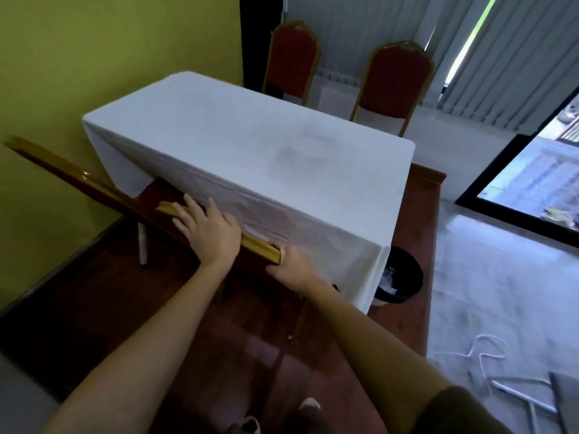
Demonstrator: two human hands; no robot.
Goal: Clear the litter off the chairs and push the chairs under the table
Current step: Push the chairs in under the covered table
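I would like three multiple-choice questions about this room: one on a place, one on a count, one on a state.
1. Where is the black bin?
A. on the table
B. on the floor at the table's right corner
C. beside the green wall

2. How many red chairs stand beyond the table?
A. one
B. two
C. four

3. What are the hands doing?
A. both on the near chair's gold top rail
B. lifting the cloth
C. hanging free

Answers:
1. B, it sits under the cloth's corner.
2. B, one chair and another.
3. A, left hand and right hand rest on the rail.

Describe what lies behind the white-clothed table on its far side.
Two red chairs with gold frames stand behind the table, backed by vertical blinds. Their seats are hidden by the tabletop, so litter there cannot be judged.
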